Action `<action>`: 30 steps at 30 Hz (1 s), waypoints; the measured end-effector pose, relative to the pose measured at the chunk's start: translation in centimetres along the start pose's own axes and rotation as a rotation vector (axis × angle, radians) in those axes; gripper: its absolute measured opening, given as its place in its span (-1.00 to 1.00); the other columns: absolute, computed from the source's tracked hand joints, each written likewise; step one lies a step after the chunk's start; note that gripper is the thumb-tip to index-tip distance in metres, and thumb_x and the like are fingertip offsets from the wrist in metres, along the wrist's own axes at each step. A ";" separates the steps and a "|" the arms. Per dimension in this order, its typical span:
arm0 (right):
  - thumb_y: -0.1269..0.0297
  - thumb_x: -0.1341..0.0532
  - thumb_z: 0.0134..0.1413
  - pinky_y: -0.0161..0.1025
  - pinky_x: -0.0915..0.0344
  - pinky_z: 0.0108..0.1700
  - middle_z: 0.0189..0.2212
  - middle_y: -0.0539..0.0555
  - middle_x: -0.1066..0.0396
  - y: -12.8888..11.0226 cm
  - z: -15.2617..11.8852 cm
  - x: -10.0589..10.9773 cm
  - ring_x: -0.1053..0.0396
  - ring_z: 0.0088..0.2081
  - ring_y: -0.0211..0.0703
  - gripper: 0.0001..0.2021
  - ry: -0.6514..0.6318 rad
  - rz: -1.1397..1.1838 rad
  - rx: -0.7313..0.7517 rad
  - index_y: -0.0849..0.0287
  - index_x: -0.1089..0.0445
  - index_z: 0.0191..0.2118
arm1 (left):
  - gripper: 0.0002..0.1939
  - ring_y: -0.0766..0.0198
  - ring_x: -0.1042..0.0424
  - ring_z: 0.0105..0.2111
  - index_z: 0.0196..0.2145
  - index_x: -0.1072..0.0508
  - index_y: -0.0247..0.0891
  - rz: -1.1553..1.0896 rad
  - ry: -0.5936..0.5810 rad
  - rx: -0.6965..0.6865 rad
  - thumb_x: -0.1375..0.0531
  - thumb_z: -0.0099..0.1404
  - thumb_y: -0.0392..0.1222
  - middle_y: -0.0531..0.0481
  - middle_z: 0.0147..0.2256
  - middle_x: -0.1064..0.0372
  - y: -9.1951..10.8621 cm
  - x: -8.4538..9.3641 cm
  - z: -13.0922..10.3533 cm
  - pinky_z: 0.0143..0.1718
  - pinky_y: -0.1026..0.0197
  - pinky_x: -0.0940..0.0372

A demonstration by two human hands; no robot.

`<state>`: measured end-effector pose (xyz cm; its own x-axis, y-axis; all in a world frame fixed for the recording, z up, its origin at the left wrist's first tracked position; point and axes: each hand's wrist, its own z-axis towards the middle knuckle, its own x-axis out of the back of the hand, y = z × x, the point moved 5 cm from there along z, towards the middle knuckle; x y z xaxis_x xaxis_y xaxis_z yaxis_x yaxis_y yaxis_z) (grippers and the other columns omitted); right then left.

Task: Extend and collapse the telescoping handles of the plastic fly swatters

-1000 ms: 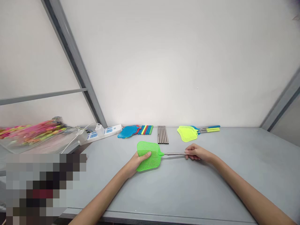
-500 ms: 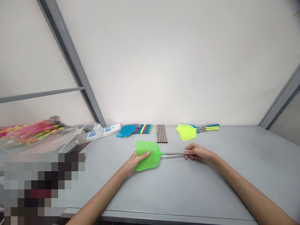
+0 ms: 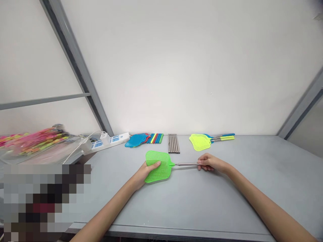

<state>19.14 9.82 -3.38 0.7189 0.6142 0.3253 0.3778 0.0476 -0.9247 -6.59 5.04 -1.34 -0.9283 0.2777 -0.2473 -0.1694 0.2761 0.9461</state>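
Observation:
My left hand (image 3: 144, 174) grips a green perforated swatter head (image 3: 161, 169), thumb on top and fingers beneath it. A thin metal rod (image 3: 185, 164) runs rightward from the head's neck. The fingers of my right hand (image 3: 209, 162) are pinched round the rod's right end. Behind the green head lie several metal tubes (image 3: 174, 144) side by side, and left of them several coloured handles (image 3: 156, 138) beside blue and red swatter heads (image 3: 136, 140). Yellow and blue swatters with rods and handles (image 3: 202, 142) rest at the back right.
A white power strip (image 3: 111, 143) with plugs and a cable lies at the back left of the grey table (image 3: 196, 205). Further left is a heap of pink and yellow items in clear plastic (image 3: 37, 139). Grey metal posts stand at both sides.
The view has shifted very slightly. Both hands keep the same hold on the green head and the rod, with no other visible movement.

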 end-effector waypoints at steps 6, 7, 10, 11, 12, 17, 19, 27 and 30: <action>0.17 -0.08 -0.04 -0.41 0.14 -0.68 -0.75 -0.07 -0.10 -0.1 0.1 0.0 0.03 -0.71 -0.44 -0.70 0.006 0.001 -0.007 0.32 -0.37 -0.54 | -0.59 0.06 -0.34 -0.14 -0.12 -0.31 -0.35 -0.005 0.007 -0.005 -0.19 0.09 -0.12 -0.21 -0.12 -0.33 0.1 -0.1 0.0 -0.13 0.08 -0.26; 0.17 -0.08 -0.04 -0.41 0.14 -0.68 -0.75 -0.07 -0.10 -0.2 0.1 0.0 0.03 -0.72 -0.44 -0.69 0.008 0.001 -0.008 0.32 -0.37 -0.54 | -0.60 0.06 -0.34 -0.14 -0.13 -0.32 -0.35 -0.005 0.005 -0.010 -0.19 0.09 -0.11 -0.21 -0.12 -0.34 0.1 -0.1 0.0 -0.13 0.08 -0.26; 0.16 -0.08 -0.05 -0.41 0.14 -0.69 -0.75 -0.07 -0.10 -0.3 0.0 0.0 0.04 -0.72 -0.44 -0.69 0.011 0.000 -0.013 0.32 -0.37 -0.55 | -0.60 0.06 -0.34 -0.13 -0.14 -0.33 -0.36 -0.002 0.003 -0.015 -0.20 0.08 -0.11 -0.22 -0.13 -0.34 0.0 -0.1 0.0 -0.14 0.09 -0.26; 0.15 -0.08 -0.06 -0.41 0.15 -0.69 -0.75 -0.07 -0.10 -0.3 0.0 0.0 0.04 -0.72 -0.44 -0.69 0.012 0.000 -0.015 0.32 -0.36 -0.55 | -0.60 0.06 -0.33 -0.13 -0.14 -0.33 -0.36 0.000 0.004 -0.014 -0.20 0.08 -0.12 -0.22 -0.13 -0.34 0.0 -0.1 0.0 -0.14 0.09 -0.26; 0.15 -0.08 -0.06 -0.41 0.15 -0.69 -0.75 -0.07 -0.10 -0.3 0.0 -0.1 0.04 -0.72 -0.44 -0.69 0.013 -0.001 -0.016 0.32 -0.36 -0.55 | -0.61 0.06 -0.33 -0.13 -0.14 -0.33 -0.36 0.002 0.003 -0.013 -0.19 0.09 -0.12 -0.21 -0.13 -0.34 0.0 -0.1 0.0 -0.13 0.09 -0.26; 0.13 -0.09 -0.06 -0.41 0.14 -0.68 -0.75 -0.07 -0.10 -0.3 -0.2 -0.1 0.03 -0.72 -0.43 -0.68 0.016 -0.006 -0.021 0.32 -0.36 -0.54 | -0.61 0.07 -0.35 -0.15 -0.14 -0.32 -0.34 0.007 -0.002 -0.019 -0.19 0.09 -0.11 -0.20 -0.13 -0.34 0.1 -0.1 0.0 -0.14 0.09 -0.26; 0.13 -0.09 -0.06 -0.40 0.14 -0.68 -0.75 -0.07 -0.10 -0.4 -0.2 -0.1 0.03 -0.71 -0.43 -0.68 0.014 -0.008 -0.021 0.32 -0.37 -0.54 | -0.62 0.08 -0.35 -0.16 -0.15 -0.33 -0.34 0.010 0.004 -0.023 -0.19 0.08 -0.11 -0.20 -0.13 -0.34 0.1 -0.2 0.0 -0.14 0.08 -0.26; 0.13 -0.09 -0.06 -0.39 0.11 -0.65 -0.73 -0.07 -0.09 -1.0 -0.7 -0.4 0.03 -0.70 -0.43 -0.68 0.005 -0.016 -0.026 0.32 -0.38 -0.53 | -0.56 0.08 -0.37 -0.18 -0.12 -0.31 -0.35 -0.006 0.016 -0.007 -0.22 0.05 -0.10 -0.20 -0.17 -0.37 0.2 -0.1 -0.1 -0.13 0.07 -0.25; 0.13 -0.09 -0.05 -0.39 0.11 -0.65 -0.73 -0.06 -0.10 -1.1 -0.8 -0.5 0.02 -0.69 -0.42 -0.68 -0.004 -0.019 -0.026 0.32 -0.37 -0.53 | -0.57 0.08 -0.37 -0.18 -0.14 -0.32 -0.35 -0.003 0.025 -0.004 -0.22 0.05 -0.10 -0.21 -0.17 -0.37 0.3 0.0 -0.2 -0.13 0.08 -0.26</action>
<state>18.80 8.85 -2.39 0.7095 0.6163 0.3417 0.4060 0.0387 -0.9130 -6.67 4.97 -1.03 -0.9357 0.2538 -0.2449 -0.1736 0.2729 0.9462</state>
